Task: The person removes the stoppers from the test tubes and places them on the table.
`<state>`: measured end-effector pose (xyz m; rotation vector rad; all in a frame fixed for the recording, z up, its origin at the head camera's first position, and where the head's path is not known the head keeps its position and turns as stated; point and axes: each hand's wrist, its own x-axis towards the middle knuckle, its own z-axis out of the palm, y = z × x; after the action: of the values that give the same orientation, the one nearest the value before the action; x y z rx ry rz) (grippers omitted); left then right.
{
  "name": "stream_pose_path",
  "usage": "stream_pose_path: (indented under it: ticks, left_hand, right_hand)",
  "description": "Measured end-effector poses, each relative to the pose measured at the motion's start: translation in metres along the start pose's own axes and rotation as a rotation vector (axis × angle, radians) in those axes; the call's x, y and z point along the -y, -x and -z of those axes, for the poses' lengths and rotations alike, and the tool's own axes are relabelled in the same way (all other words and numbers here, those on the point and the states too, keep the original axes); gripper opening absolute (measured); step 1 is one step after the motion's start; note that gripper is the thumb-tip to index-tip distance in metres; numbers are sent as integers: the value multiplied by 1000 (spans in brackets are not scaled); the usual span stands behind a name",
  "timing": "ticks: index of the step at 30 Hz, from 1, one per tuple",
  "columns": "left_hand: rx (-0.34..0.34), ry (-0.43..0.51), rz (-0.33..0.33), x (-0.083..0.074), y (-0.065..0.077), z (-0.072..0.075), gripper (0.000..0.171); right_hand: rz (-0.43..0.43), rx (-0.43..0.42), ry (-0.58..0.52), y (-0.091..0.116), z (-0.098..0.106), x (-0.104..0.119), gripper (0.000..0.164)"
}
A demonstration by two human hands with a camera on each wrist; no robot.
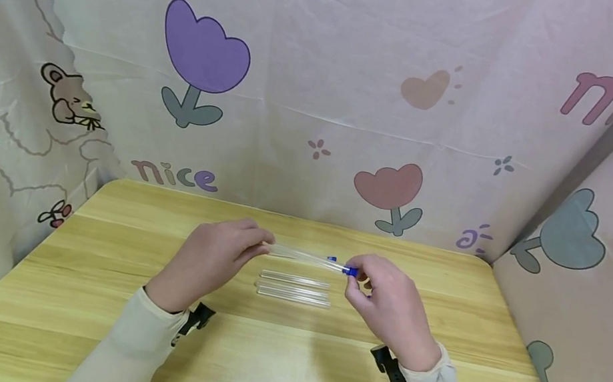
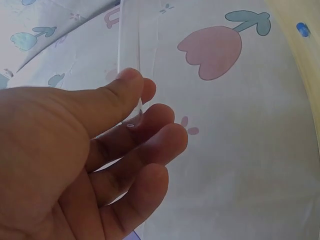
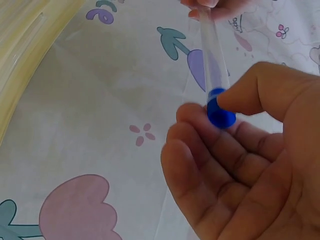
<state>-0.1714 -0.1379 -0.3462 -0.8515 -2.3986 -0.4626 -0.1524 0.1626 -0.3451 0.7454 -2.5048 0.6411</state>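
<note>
A clear test tube [image 1: 304, 257] is held level above the table between both hands. My left hand [image 1: 212, 260] pinches its rounded bottom end between thumb and index finger; in the left wrist view the other fingers [image 2: 155, 145] are loosely bent. At the tube's other end sits a blue cap [image 3: 221, 109], which my right hand [image 1: 388, 299] grips between thumb and fingers. Below the held tube, several clear tubes [image 1: 291, 297] lie side by side on the table, without caps on their ends. Just behind the held tube a second blue cap [image 1: 331, 259] shows.
The wooden table [image 1: 264, 373] runs back to a printed cloth [image 1: 312, 84], with more cloth hanging at both sides. A little blue shows under my right hand, mostly hidden by the fingers. Each wrist carries a small black camera mount [image 1: 388, 365].
</note>
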Motion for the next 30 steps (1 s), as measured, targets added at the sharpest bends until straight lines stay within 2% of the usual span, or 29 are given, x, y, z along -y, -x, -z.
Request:
stream_pose_path:
  ticks: [4, 9, 12, 17, 20, 26, 30]
  left_hand:
    - [-1, -3, 2, 3, 0, 1, 12]
    - [30, -1, 12, 5, 1, 1, 12]
    - [45, 4, 22, 6, 1, 1, 12]
    - [54, 13, 34, 6, 1, -1, 12]
    - [59, 20, 42, 6, 1, -1, 11]
    - [55, 22, 42, 6, 1, -2, 11]
    - [77, 11, 62, 8, 1, -7, 12]
  right_hand:
    - [31, 47, -17, -1, 2, 0, 15]
    - [71, 120, -70, 0, 4, -1, 14]
    - [96, 137, -110, 2, 6, -3, 14]
    - [133, 144, -97, 2, 7, -5, 14]
    - [101, 124, -97, 1, 7, -5, 15]
    - [-49, 63, -80, 1, 9, -4, 14]
    - [-60, 23, -51, 1, 9, -3, 22]
